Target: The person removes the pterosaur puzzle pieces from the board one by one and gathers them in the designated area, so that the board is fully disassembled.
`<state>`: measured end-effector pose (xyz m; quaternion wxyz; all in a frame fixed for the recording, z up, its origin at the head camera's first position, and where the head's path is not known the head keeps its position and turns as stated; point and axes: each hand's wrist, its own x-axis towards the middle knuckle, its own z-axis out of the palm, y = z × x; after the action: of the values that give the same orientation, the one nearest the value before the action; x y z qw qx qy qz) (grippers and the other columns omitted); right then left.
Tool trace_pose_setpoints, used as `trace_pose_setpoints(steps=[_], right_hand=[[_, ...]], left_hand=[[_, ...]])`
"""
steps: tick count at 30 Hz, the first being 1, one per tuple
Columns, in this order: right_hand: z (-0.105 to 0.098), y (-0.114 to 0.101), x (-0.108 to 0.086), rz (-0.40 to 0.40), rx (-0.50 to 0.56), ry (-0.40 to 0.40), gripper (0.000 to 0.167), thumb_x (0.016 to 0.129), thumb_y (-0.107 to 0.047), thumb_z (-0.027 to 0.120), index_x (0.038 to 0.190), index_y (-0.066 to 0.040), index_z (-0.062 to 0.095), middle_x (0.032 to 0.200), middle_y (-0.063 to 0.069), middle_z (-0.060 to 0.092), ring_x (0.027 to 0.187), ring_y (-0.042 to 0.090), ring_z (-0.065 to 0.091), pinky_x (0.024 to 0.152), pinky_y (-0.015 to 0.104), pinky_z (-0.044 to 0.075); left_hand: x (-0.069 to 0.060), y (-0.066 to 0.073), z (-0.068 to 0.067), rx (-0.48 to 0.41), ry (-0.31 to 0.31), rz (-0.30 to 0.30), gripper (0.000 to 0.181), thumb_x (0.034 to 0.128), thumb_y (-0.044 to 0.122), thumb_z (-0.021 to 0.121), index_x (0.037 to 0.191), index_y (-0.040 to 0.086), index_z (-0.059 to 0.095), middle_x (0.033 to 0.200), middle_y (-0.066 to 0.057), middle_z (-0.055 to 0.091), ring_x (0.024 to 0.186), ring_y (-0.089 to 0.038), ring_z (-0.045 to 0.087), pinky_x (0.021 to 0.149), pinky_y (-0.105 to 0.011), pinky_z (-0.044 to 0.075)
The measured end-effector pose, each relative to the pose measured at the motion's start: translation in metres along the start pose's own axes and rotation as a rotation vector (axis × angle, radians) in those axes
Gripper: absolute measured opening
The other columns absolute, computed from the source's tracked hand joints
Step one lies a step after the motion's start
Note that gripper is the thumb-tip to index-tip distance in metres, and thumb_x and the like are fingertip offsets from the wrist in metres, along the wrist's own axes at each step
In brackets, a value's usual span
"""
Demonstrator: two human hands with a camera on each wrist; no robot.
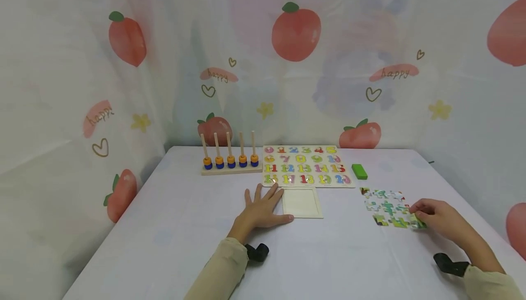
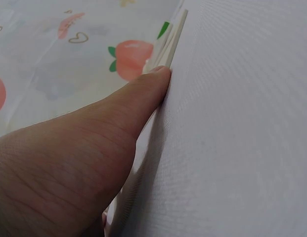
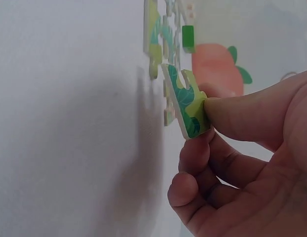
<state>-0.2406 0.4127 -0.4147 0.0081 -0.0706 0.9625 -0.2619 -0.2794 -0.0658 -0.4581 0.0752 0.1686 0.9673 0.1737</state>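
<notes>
My right hand (image 1: pixel 441 218) pinches a green jigsaw piece (image 3: pixel 185 106) between thumb and fingers, tilted and raised off the table in the right wrist view. Beside it lie several other jigsaw pieces (image 1: pixel 388 207) in loose rows, with small gaps between them. My left hand (image 1: pixel 260 211) rests with fingers spread at the left side of a shallow square wooden tray (image 1: pixel 302 202). In the left wrist view, its thumb (image 2: pixel 143 91) touches the tray's edge (image 2: pixel 177 37). The left fingertips reach the lower edge of a number board.
Behind the tray lies the number board (image 1: pixel 308 165) with colourful numerals. A wooden peg stand (image 1: pixel 232 171) with orange and blue beads stands to its left. A green block (image 1: pixel 359 171) lies right of the board. Printed cloth (image 1: pixel 255 26) hangs behind the white table (image 1: pixel 164 227).
</notes>
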Motion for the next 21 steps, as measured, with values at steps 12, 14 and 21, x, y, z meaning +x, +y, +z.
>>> trace_pose_setpoints(steps=[12, 14, 21], right_hand=[[0.005, 0.009, 0.002, 0.088, 0.009, -0.014, 0.013, 0.101, 0.002, 0.059, 0.107, 0.007, 0.069, 0.094, 0.01, 0.066, 0.085, 0.026, 0.053, 0.069, 0.036, 0.045], [0.005, 0.009, 0.003, 0.087, 0.004, 0.0, 0.012, 0.1, 0.002, 0.06, 0.107, 0.007, 0.069, 0.094, 0.01, 0.066, 0.085, 0.026, 0.054, 0.069, 0.037, 0.045], [0.005, 0.012, 0.005, 0.075, -0.02, 0.029, 0.012, 0.101, 0.001, 0.061, 0.106, 0.007, 0.07, 0.093, 0.01, 0.066, 0.084, 0.027, 0.054, 0.069, 0.038, 0.045]], left_hand=[[0.002, 0.0, 0.002, -0.003, 0.007, 0.005, 0.097, 0.0921, 0.079, 0.06, 0.171, 0.03, 0.032, 0.179, 0.005, 0.014, 0.163, -0.044, -0.001, 0.122, -0.073, -0.007], [0.003, 0.0, 0.002, 0.001, 0.01, 0.006, 0.097, 0.0921, 0.08, 0.06, 0.171, 0.031, 0.032, 0.179, 0.005, 0.014, 0.163, -0.043, 0.0, 0.123, -0.072, -0.007], [0.004, 0.001, -0.001, 0.002, 0.009, 0.001, 0.097, 0.0923, 0.079, 0.06, 0.171, 0.031, 0.032, 0.179, 0.005, 0.014, 0.163, -0.043, -0.001, 0.123, -0.072, -0.008]])
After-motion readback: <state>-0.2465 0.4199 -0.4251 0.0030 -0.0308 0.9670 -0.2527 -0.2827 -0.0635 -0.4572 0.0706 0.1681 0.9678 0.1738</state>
